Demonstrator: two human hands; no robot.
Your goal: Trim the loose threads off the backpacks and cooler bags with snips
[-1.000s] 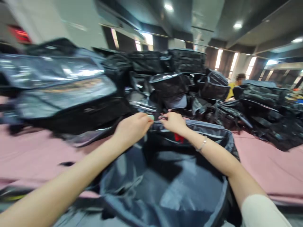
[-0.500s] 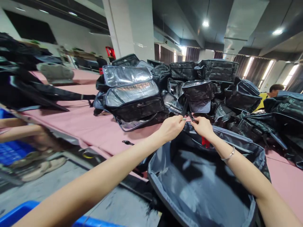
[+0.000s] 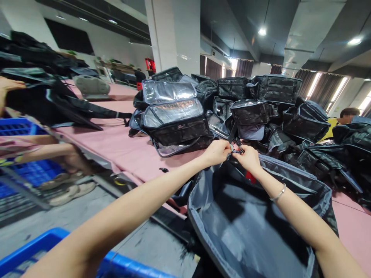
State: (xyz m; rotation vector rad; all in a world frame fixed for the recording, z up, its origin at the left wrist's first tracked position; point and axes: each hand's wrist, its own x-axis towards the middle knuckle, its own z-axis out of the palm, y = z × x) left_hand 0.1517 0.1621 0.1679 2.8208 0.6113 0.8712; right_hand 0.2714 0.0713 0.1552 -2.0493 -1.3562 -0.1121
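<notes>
An open backpack-like bag (image 3: 255, 227) with a grey lining and dark patterned outside lies in front of me, its mouth facing up towards me. Over its far rim, my left hand (image 3: 218, 152) is closed in a pinch on a black strap (image 3: 232, 133). Close beside it, my right hand (image 3: 249, 158) pinches the same strapping, thumb and fingers together. The fingertips of both hands almost meet; the small part between them is too fine to make out. A red piece (image 3: 251, 177) shows below my right wrist, which wears a bangle (image 3: 278, 193).
Black insulated bags (image 3: 176, 123) with silvery linings are piled across the pink-covered table (image 3: 116, 143). A small black buckle (image 3: 164, 170) lies near the table edge. Blue crates (image 3: 127, 266) stand at lower left. Another person's hand (image 3: 8, 90) holds black fabric at far left; someone in yellow sits at right.
My view has swung a little left, so the scene sits further right. Both hands stay together on the strap, with slight finger movement. The co-worker's hand has come into view at far left.
</notes>
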